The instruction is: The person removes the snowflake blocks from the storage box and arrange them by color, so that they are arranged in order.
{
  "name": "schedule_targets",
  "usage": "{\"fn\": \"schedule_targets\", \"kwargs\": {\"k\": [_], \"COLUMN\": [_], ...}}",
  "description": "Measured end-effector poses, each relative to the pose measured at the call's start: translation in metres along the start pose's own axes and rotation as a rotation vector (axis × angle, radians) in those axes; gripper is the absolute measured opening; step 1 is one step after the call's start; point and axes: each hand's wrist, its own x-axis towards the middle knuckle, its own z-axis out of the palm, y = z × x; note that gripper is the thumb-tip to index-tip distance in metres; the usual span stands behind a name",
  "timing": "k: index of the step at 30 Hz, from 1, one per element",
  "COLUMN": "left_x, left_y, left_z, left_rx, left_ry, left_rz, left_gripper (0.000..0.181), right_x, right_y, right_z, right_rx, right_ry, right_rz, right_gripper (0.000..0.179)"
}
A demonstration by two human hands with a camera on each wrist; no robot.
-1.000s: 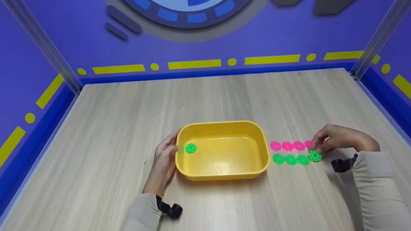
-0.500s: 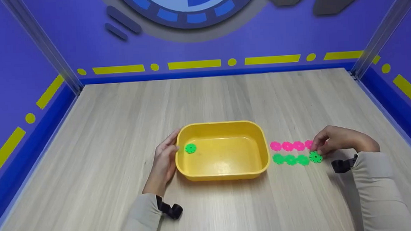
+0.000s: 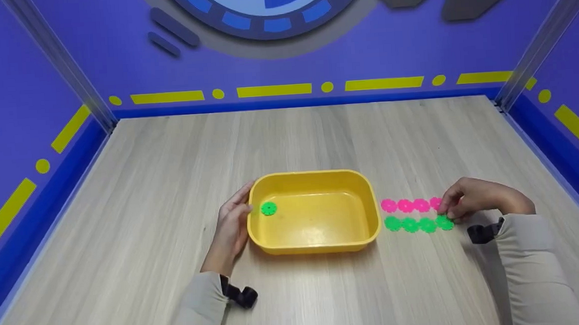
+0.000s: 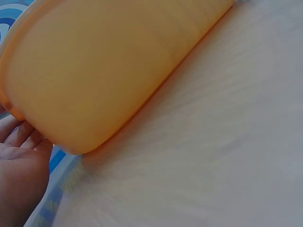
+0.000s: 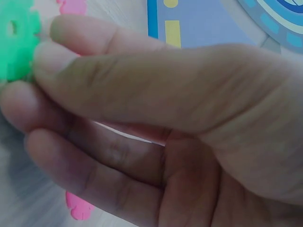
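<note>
At its left side my left hand [image 3: 230,226] holds a yellow plastic tub [image 3: 318,218], thumb at the rim. The left wrist view shows the fingers [image 4: 21,135] curled under the tub's lip. One green toothed plastic disc [image 3: 268,208] is inside the tub near its left wall. To the right of the tub, my right hand [image 3: 482,196] pinches another green disc [image 3: 444,222] between thumb and fingers, at the right end of a row of green discs [image 3: 410,225]. Behind it runs a row of pink discs [image 3: 405,205], partly hidden by this hand.
The pale wood-grain table [image 3: 293,142] is bounded by blue panels [image 3: 284,72] at the back and both sides. A pink disc [image 5: 79,205] shows below the fingers in the right wrist view. Each wrist carries a black camera mount [image 3: 242,296].
The green disc in my right hand has tipped from slanted to nearly flat, in line with the green row. My left hand and the tub have stayed still.
</note>
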Motion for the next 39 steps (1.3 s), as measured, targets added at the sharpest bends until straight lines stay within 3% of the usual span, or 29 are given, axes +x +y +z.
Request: {"fn": "schedule_targets", "kwargs": {"k": [10,17,24,39], "left_x": [0.0,0.001,0.0,0.0], "left_y": [0.0,0.0,0.001,0.001], "left_z": [0.0,-0.001,0.0,0.001], "left_rx": [0.011,0.026,0.025,0.02], "left_ry": [-0.01,-0.005,-0.008,0.0], "left_rz": [0.001,-0.004,0.001,-0.004], "left_gripper": [0.063,0.063,0.063,0.063], "right_x": [-0.002,-0.001,0.001,0.006], "right_y": [-0.004,-0.011,-0.024,-0.056], "right_z": [0.0,-0.003,-0.004,-0.007], "right_rx": [0.015,-0.063,-0.073,-0.104], "right_ry": [0.012,0.048,0.077,0.166], "right_rz": [0.002,-0.036,-0.012,-0.072], "right_gripper": [0.019,0.018,0.021,0.02]}}
